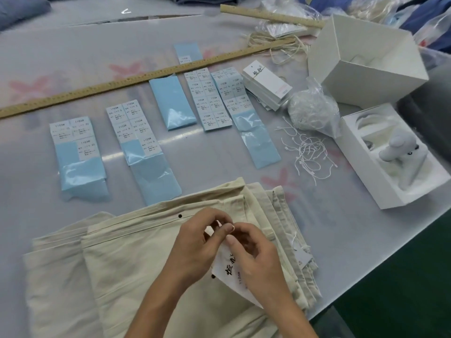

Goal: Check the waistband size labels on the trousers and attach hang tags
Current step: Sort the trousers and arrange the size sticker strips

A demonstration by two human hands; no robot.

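Cream trousers [127, 259] lie stacked at the table's near edge, waistband away from me, a dark button at its seam. Over the waistband my left hand [197, 242] and my right hand [253, 254] meet, fingertips pinching something small at the top of a white hang tag [231, 269] with black lettering. The tag lies under my right hand on the fabric. What the fingertips pinch is too small to tell. Lower trousers in the stack carry a tag [302, 257] at the right edge.
Several blue sticker sheets [80, 152] with size labels lie in a row beyond the trousers. Loose white tag strings [307, 152], a bag of strings [310, 111], a hang tag stack [266, 86], two white boxes [390, 152] and a long ruler [136, 81] surround them. Table edge runs at right.
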